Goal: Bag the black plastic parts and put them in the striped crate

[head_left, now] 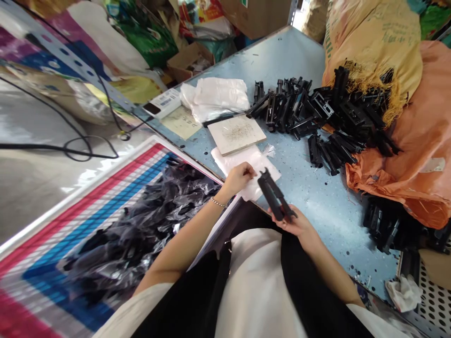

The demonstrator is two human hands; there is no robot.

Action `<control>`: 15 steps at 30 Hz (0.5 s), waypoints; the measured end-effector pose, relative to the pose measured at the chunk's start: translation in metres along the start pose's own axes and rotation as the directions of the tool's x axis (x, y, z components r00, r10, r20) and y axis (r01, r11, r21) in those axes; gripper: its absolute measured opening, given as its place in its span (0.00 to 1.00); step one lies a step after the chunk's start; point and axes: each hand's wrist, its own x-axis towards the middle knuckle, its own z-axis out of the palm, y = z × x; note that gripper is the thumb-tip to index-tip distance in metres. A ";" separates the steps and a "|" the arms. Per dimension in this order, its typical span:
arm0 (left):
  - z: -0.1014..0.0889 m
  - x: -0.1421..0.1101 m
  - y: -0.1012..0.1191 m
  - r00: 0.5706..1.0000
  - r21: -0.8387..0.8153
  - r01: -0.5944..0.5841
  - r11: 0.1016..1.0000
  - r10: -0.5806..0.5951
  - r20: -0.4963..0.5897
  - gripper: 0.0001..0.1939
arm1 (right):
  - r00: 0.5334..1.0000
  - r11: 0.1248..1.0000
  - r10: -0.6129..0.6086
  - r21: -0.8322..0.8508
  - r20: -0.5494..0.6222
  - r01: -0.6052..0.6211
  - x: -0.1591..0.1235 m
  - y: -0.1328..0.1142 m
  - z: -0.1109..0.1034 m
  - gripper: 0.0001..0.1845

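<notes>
My right hand (pixel 294 221) is closed around the lower end of a long black plastic part (pixel 273 191), which tilts up and to the left. My left hand (pixel 241 178) is over a stack of thin clear plastic bags (pixel 259 162) at the table's near edge. Its fingers are curled into a pinch at the bags; whether a bag is caught between the fingertips I cannot make out. A pale board (pixel 237 134) lies across the far edge of this stack.
Loose black parts (pixel 292 105) are heaped by a yellow woven sack (pixel 373 51) and an orange sack (pixel 416 141). More bags (pixel 220 96) lie behind the board, beside a white box-shaped device (pixel 162 104). At left, a striped container (pixel 88 206) holds bagged black items (pixel 148 225).
</notes>
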 end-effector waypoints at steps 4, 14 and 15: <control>-0.008 -0.012 0.005 0.943 0.329 -0.324 0.887 0.332 0.034 0.18 | 0.991 0.963 0.099 0.244 0.087 -0.117 0.023 0.012 0.007 0.10; 0.030 -0.098 0.061 0.685 0.220 -0.728 0.649 0.678 0.268 0.34 | 0.947 0.970 -0.245 -0.057 -0.208 0.238 0.029 0.015 0.009 0.14; 0.032 -0.103 0.065 0.693 0.227 -0.720 0.656 0.661 0.287 0.34 | 0.933 0.960 -0.275 -0.121 -0.232 0.253 0.026 0.014 0.011 0.15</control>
